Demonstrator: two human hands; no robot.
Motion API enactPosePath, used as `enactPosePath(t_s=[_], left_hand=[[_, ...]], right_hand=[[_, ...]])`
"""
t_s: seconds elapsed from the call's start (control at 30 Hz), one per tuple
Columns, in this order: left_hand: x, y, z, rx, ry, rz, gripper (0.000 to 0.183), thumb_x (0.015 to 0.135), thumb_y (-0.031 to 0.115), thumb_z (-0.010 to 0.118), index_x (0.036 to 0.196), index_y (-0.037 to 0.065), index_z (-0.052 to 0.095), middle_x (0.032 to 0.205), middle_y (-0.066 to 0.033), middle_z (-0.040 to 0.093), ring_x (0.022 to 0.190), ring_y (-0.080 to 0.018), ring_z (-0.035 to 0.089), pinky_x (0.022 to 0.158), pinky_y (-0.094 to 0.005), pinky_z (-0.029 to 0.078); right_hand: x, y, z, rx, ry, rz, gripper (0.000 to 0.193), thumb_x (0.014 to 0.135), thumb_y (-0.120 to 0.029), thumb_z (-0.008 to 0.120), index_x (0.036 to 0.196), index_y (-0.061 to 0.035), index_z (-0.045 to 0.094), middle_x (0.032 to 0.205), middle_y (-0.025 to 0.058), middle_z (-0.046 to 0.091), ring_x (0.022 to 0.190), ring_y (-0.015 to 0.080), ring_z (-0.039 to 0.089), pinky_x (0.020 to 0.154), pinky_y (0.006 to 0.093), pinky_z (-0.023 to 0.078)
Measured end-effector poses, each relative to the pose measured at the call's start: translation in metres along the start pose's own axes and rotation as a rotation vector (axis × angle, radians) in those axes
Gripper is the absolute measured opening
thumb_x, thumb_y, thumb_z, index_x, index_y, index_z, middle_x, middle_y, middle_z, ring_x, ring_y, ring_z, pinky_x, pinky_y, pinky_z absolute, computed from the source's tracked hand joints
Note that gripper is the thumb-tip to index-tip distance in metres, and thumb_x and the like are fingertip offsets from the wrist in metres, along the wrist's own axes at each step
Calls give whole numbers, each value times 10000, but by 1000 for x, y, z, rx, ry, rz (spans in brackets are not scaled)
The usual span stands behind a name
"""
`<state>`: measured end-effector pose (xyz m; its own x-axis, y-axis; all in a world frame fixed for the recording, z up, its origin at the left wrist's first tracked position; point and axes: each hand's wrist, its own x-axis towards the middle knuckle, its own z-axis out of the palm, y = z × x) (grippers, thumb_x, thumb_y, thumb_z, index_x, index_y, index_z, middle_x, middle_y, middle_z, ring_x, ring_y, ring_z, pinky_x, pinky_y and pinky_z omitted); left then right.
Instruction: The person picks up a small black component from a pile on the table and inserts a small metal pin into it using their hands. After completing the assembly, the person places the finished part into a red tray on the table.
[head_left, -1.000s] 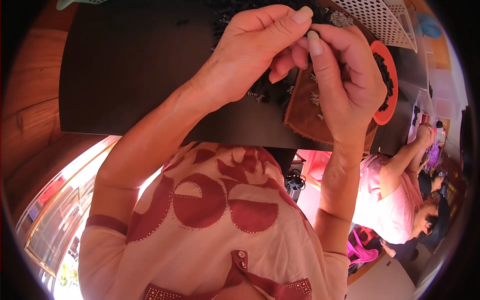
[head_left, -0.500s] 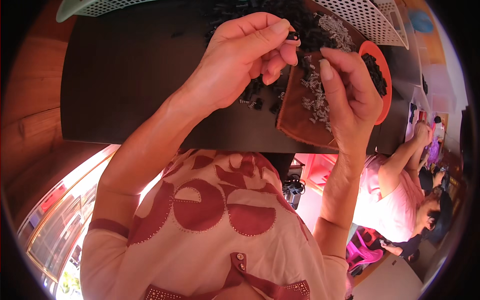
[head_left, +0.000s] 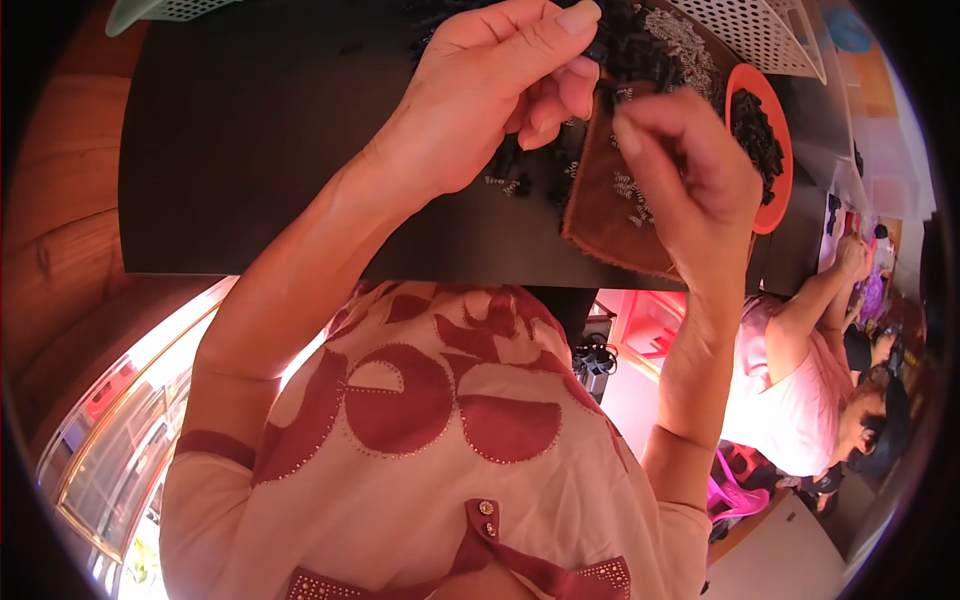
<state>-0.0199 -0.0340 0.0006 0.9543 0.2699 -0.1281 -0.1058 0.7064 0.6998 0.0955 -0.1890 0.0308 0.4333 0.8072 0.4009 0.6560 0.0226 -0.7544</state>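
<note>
**Small black part pinched over the sorting cloth**

Left hand (head_left: 490, 90) was raised over the black table (head_left: 250, 150), thumb and forefinger closed tight on a small black part (head_left: 597, 50) at the fingertips. Other fingers were curled under. Only a sliver of the part showed, so its exact shape could not be told.

Right hand (head_left: 690, 170) hovered just beside it, over the brown cloth (head_left: 610, 210). Fingers were drawn together toward the thumb, nearly closed. Whether anything sat between them: cannot tell, the tips were blurred.

Layout:
- Brown cloth lay at the table's near edge, with small silvery bits (head_left: 630, 190) scattered on it.
- Heap of black parts (head_left: 630, 50) sat on the table just behind the cloth, more strewn loose near the left hand.
- Orange dish (head_left: 775, 190) to the right held more black pieces, partly hidden by the right hand.
- White perforated basket (head_left: 760, 35) stood at the far right, a pale green one (head_left: 150, 10) at the far left corner.
- Another person (head_left: 800, 380) in a pink top sat below and to the right, well apart from the work.

Handling, as a judgement: the part looked light, rigid and tiny, likely moulded plastic. Easy to drop or flick away and hard to find again in the heap. A fingertip pinch across its body seemed the only sensible hold, with light pressure. The silvery bits looked smaller still and prone to rolling; the cloth probably stopped that.
</note>
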Motion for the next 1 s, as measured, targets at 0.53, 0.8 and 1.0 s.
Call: enactPosePath(t_s=[0.53,0.8,1.0], left_hand=[[8,3,-2,-91,92,3,294,988,319,580,840,65,590,675,-61,615,484,-97,489,435,-229,366],[6,4,-3,-96,100,2,288,989,316,578,850,64,581,682,-63,617,483,-98,490,434,-229,364],[6,4,-2,-104,116,45,294,1001,311,555,847,62,580,681,-58,608,488,-95,484,442,-228,357]], right_hand=[[-40,-9,22,-575,-364,-13,160,801,-105,687,885,-61,559,821,71,488,696,262,612,526,386,489],[-43,-5,14,-408,-271,50,179,788,-57,673,954,-48,609,855,94,539,677,285,615,538,379,490],[-27,15,7,-383,-170,44,191,819,-20,652,1010,-32,633,876,109,568,686,302,617,574,377,491]])
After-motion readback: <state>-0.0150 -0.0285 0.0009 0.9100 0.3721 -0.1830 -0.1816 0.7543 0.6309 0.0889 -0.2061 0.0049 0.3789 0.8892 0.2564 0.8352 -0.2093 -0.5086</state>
